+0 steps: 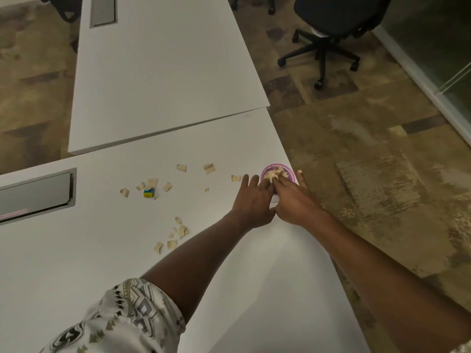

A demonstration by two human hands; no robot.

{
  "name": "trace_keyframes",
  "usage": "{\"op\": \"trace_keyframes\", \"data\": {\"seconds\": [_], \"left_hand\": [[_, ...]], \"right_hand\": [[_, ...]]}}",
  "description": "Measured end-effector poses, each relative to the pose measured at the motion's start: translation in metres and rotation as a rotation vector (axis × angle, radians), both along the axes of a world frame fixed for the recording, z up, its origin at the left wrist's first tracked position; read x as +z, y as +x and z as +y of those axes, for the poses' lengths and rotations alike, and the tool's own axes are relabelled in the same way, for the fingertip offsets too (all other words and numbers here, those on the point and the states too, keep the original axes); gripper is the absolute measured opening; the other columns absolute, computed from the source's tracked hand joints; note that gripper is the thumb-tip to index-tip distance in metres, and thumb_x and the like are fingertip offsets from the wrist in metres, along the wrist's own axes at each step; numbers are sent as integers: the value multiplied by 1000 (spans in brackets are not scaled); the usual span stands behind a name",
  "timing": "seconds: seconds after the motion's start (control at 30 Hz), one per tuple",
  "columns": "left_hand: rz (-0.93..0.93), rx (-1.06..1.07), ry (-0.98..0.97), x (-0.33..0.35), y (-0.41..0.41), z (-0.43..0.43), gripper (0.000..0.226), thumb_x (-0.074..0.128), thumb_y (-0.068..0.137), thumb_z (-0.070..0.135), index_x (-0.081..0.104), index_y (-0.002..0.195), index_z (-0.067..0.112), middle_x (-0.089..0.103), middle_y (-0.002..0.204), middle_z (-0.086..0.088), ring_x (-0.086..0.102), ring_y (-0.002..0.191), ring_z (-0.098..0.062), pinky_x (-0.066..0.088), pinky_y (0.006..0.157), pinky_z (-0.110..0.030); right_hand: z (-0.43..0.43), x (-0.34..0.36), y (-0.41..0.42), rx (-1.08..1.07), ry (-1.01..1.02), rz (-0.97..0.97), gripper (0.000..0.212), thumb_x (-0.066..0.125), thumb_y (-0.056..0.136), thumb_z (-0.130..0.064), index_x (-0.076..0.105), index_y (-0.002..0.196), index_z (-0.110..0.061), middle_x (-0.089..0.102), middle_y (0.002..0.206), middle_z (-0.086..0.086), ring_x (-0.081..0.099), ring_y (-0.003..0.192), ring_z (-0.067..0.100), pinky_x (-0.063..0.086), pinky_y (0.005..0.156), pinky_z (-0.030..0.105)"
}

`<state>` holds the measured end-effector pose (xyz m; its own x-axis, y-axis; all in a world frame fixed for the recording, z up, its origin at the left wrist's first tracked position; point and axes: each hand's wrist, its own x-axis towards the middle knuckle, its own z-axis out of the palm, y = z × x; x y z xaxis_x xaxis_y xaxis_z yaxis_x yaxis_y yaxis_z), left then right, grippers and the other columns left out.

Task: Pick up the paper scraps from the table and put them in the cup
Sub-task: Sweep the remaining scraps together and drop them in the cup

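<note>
A pink cup point(289, 171) stands near the right edge of the white table point(102, 250), with tan paper scraps point(274, 174) heaped in its mouth. Both hands meet at the cup. My left hand point(251, 201) rests against its near side with fingers spread. My right hand point(293, 200) reaches over the rim, its fingertips pressed on the scraps in the cup. Whether it pinches any of them is not clear. More tan scraps lie loose on the table: a group point(150, 186) at the middle left, a cluster point(175, 234) nearer me, and single pieces point(209, 168) point(235, 178) closer to the cup.
A small blue and yellow block point(148, 193) lies among the middle scraps. A metal cable hatch point(35, 197) is set into the table at the left. A second white table point(165, 72) adjoins behind. A black office chair point(331, 26) stands on the carpet at the upper right.
</note>
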<state>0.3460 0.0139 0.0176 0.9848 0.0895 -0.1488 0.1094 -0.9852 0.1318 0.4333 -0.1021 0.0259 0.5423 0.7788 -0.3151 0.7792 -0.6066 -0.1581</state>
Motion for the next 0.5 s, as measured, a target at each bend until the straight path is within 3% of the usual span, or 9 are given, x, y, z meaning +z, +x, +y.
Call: {"op": "trace_keyframes", "data": {"seconds": [0.23,0.37,0.5], "left_hand": [[95,-10,36,-5,12,3,56,58,86,50,56,132,19,62,129,-5,53,115,-32,31,107,-50],[131,-8,48,-8,19,3,61,61,83,53,57,132,17,62,130,-5,55,112,-31,32,104,-49],[158,-7,50,-8,25,6,60,64,82,53,59,128,16,60,132,-5,56,111,-31,33,102,-48]], "right_hand": [[15,0,8,5,-130,29,64,67,84,-36,43,141,-22,51,143,-4,36,143,16,-10,120,54],[24,3,13,11,-227,62,69,67,86,-43,37,146,-28,47,147,-7,35,143,16,-9,119,57],[31,6,19,26,-295,87,67,68,86,-38,39,146,-29,49,146,-8,37,142,17,-4,119,57]]}}
